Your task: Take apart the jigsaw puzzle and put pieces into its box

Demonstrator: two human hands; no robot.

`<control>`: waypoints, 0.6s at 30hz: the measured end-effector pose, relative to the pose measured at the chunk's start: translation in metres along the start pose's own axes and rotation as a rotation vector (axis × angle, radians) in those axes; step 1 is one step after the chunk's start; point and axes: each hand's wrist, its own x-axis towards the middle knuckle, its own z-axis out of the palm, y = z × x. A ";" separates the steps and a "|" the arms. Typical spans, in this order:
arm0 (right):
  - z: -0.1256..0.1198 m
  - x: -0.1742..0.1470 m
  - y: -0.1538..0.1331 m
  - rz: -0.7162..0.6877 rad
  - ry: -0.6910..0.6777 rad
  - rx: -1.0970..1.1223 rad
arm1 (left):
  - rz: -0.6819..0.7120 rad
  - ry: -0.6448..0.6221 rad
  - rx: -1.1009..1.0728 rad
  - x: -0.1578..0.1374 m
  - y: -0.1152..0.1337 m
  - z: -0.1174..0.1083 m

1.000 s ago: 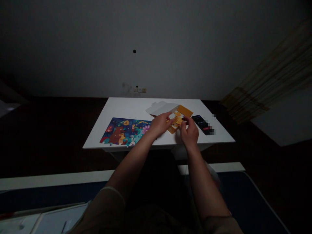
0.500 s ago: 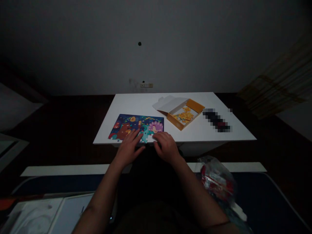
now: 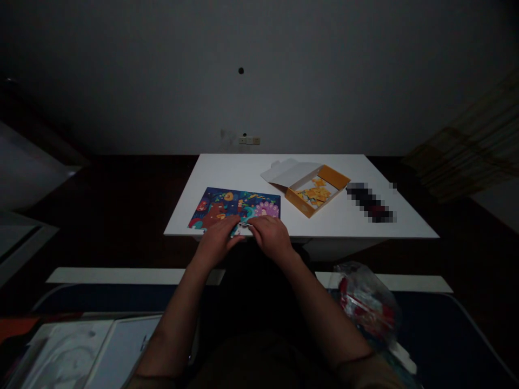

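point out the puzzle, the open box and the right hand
Puzzle (image 3: 238,204): head view, middle of its printed face
Open box (image 3: 298,203): head view, its near-left orange wall
Right hand (image 3: 271,235): head view, back of the hand

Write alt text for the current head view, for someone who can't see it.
A person's left hand and right hand are close together over the near edge of a colourful puzzle on a white table. To the puzzle's right, an open orange box holds yellow pieces.

A clear bag (image 3: 370,303) with something red (image 3: 349,295) inside is seen at the right, and sockets (image 3: 249,140) are set in the wall (image 3: 324,81).
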 end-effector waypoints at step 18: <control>-0.087 0.019 0.073 0.470 0.538 -0.243 | 0.087 0.034 -0.140 0.007 -0.003 -0.008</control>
